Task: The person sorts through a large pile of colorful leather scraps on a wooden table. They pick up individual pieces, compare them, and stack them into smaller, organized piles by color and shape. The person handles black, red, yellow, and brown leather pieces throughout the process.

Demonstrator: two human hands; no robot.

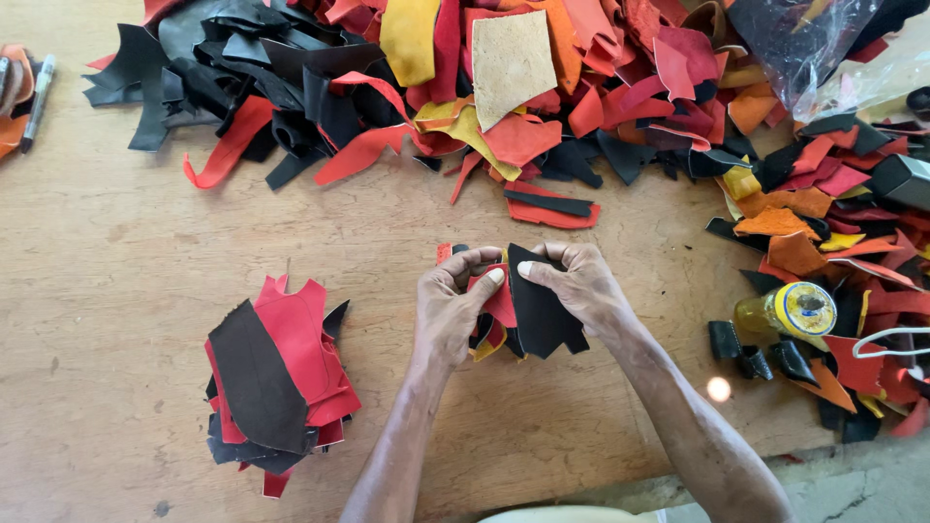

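Containers: a clear plastic bag (823,48) is seen at the top right corner, with dark scraps showing through it; a yellow bottle (787,310) with a round cap is laid among the scraps on the right, its contents not discernible.
Held bundle: a small bundle of leather pieces (528,310) is held above the middle of the wooden table (116,232), between both hands.
Look of bundle: a black piece with an angular outline is faced toward the camera on the right; red pieces are layered behind it on the left, and a yellow edge is shown at the bottom.
Left hand (450,310): fingers are curled around the left side of the bundle, the thumb pressed on a red piece.
Right hand (581,286): fingers are closed on the top of the black piece, the thumb laid on its front.
Sorted stack (276,387): red and black pieces are piled at the lower left, well apart from the hands, topped by a dark brown strip.
Loose heap (504,87): red, black, orange and yellow offcuts are spread across the top and right of the table.
Far left edge: a marker pen (37,102) is laid beside orange scraps.
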